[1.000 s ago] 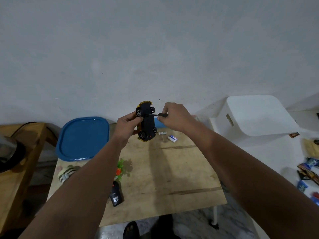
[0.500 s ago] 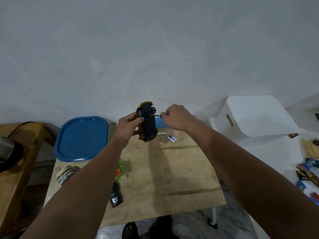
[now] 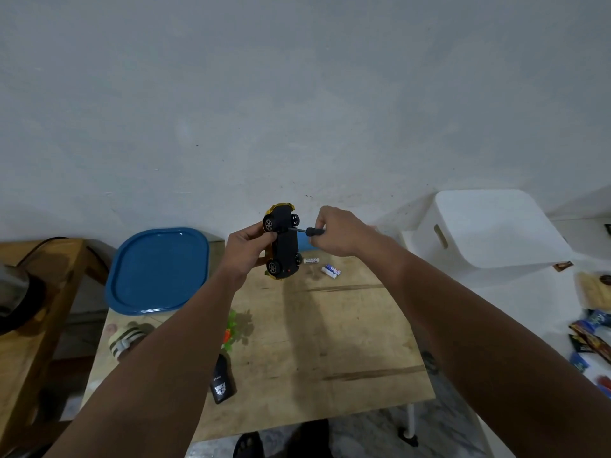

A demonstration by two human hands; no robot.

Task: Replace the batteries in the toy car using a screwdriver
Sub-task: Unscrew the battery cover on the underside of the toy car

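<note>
Item: toy car (image 3: 283,246), black underside toward the wearer, raised above the table (image 3: 330,342) and gripped along its side by the left hand (image 3: 246,246). Right hand (image 3: 337,231) clenched round the handle of the screwdriver (image 3: 305,230), tip at the chassis near the upper wheels (screw itself too small to see). Batteries (image 3: 331,270) lie on the table just below the right hand. Handling note: keep shaft square to chassis, press inward while turning, brace car firmly.
</note>
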